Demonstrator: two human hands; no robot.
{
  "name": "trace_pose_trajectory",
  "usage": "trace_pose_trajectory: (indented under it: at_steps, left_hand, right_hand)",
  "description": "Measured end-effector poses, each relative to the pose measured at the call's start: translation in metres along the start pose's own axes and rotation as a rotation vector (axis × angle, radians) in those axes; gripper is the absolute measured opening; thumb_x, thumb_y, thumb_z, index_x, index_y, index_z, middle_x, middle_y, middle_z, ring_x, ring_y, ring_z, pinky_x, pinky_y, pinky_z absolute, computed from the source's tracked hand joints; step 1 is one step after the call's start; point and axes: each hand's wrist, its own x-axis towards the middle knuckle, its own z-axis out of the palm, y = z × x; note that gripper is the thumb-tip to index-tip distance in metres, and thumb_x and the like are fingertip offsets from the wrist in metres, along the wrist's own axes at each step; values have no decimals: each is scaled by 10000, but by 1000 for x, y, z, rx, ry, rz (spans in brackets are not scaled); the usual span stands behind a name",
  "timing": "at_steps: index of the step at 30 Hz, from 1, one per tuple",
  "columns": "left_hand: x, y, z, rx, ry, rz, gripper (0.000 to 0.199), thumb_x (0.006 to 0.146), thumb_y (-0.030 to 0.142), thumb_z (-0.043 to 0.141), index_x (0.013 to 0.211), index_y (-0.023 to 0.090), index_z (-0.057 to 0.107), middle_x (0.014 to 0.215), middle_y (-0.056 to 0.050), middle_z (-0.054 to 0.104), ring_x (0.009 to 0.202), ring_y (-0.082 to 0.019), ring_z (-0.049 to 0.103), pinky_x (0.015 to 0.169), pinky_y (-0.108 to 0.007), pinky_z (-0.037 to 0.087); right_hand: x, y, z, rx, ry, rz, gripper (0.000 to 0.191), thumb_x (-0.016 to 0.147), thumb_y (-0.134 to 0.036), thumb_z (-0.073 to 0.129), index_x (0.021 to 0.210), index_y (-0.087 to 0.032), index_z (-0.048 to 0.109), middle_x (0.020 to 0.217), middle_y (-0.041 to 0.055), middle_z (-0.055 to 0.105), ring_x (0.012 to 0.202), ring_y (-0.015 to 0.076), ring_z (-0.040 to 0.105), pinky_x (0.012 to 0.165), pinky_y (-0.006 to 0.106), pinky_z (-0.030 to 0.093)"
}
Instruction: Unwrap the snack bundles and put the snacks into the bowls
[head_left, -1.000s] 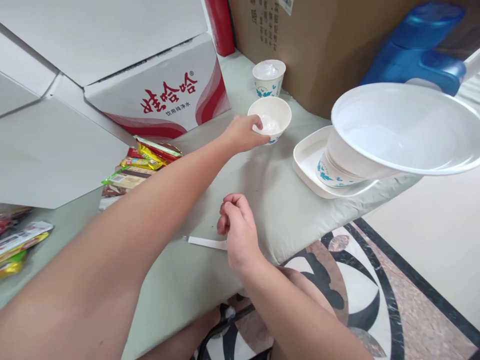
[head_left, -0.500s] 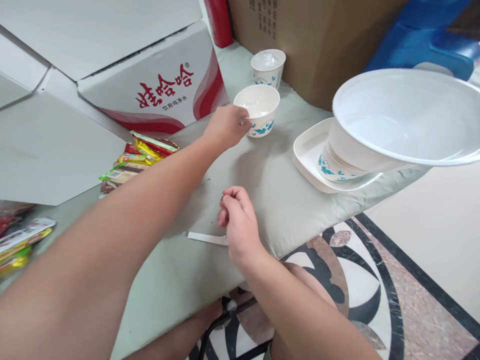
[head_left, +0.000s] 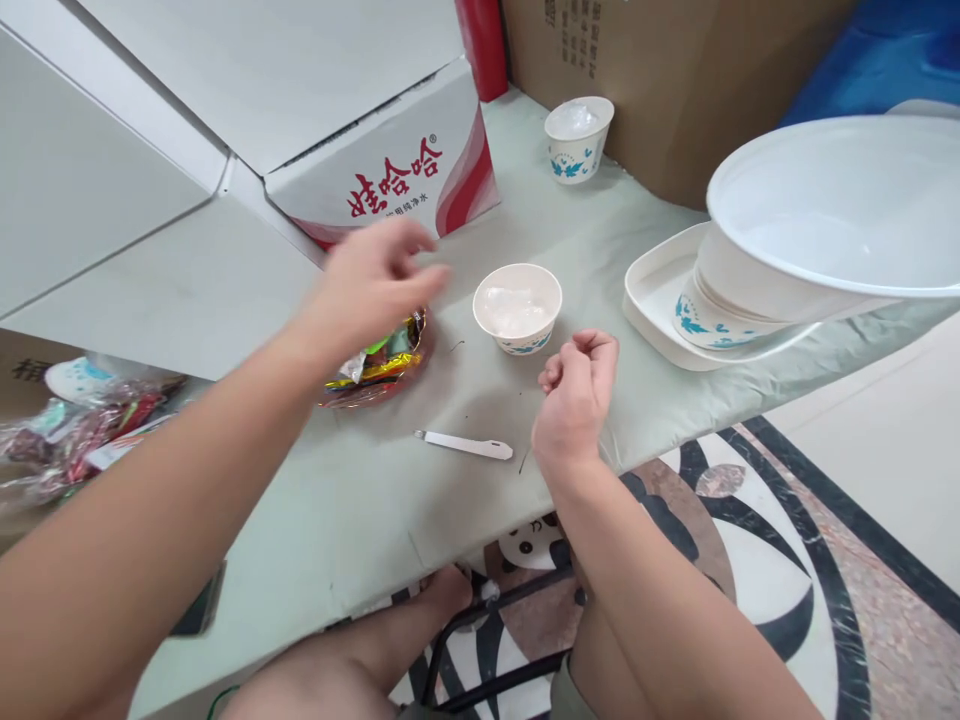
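Observation:
My left hand (head_left: 386,275), smeared a little by motion, is in the air left of a paper bowl (head_left: 517,312), thumb and fingers apart and holding nothing. The white bowl has a blue leaf print and crumpled clear plastic in it. Below and right of it, my right hand (head_left: 577,395) has its fingers curled in; whatever they might hold is hidden. A slim white tool (head_left: 469,446) lies on the green-grey cloth left of my right hand. Colourful snack packets (head_left: 379,370) sit in a dish, partly behind my left hand and forearm.
Another paper bowl (head_left: 577,140) stands by a brown carton (head_left: 675,90). A big white basin (head_left: 832,200) rests over paper bowls on a white tray (head_left: 660,290) at the right. A white box with red lettering (head_left: 397,170) is behind my left hand. A dark phone-like object (head_left: 201,605) lies lower left.
My left hand has let go of the paper bowl and moved left. The bowl now stands nearer, apart from the rear bowl. The view has shifted, and the snack dish shows more.

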Motion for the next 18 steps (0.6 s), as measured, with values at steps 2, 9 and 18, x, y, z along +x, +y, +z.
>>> trace_pose_trajectory:
  at_steps: [2, 9, 18]
  left_hand:
    - [-16, -39, -17, -133, 294, -89, 74, 733, 313, 697, 804, 301, 714, 745, 46, 666, 678, -143, 534, 596, -305, 382]
    - [-98, -143, -23, -732, 523, -1017, 178, 684, 348, 725, 698, 246, 580, 655, 22, 591, 712, -137, 594, 590, -257, 550]
    - [-83, -131, 1, -897, 196, -1051, 223, 997, 97, 459, 1076, 127, 665, 874, -83, 748, 685, -130, 757, 581, -152, 621]
  right_hand:
    - [-3, -2, 0, -2, -84, -7, 110, 831, -270, 555, 899, -245, 472, 744, -55, 399, 609, 93, 361, 579, 255, 306]
    - [-7, 1, 9, -1, -184, 140, 102, 826, -284, 536, 884, -239, 465, 745, -63, 415, 563, 75, 328, 560, 266, 279]
    - [-15, 15, 6, -68, -286, 168, 133, 833, -298, 574, 914, -237, 488, 831, -41, 468, 674, 94, 413, 640, 268, 341]
